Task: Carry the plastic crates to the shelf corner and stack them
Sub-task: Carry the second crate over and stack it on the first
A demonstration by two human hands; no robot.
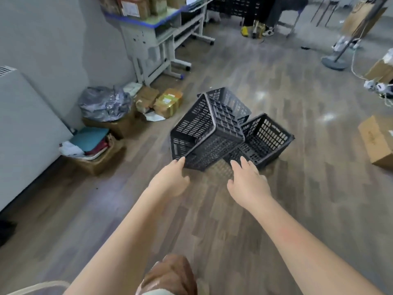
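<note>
Three black crates are sitting in a loose heap on the wood floor, mid-room, none stacked square. The near crate [204,137] is tipping on its side, leaning on the right crate [263,141] w/ the back crate [231,103] behind.

Risk, imo: grabbing the tilted one by a single edge is likely sending it rolling off the heap or dragging a neighbour along, since they look interlocked. Mesh holes could also be catching fingertips.

Left hand [170,179] is reaching in, fingers spread and holding nothing, tips touching or nearly touching the near crate's lower corner. Right hand [248,182] is also spread and empty, fingertips just short of the right crate's near edge.
</note>
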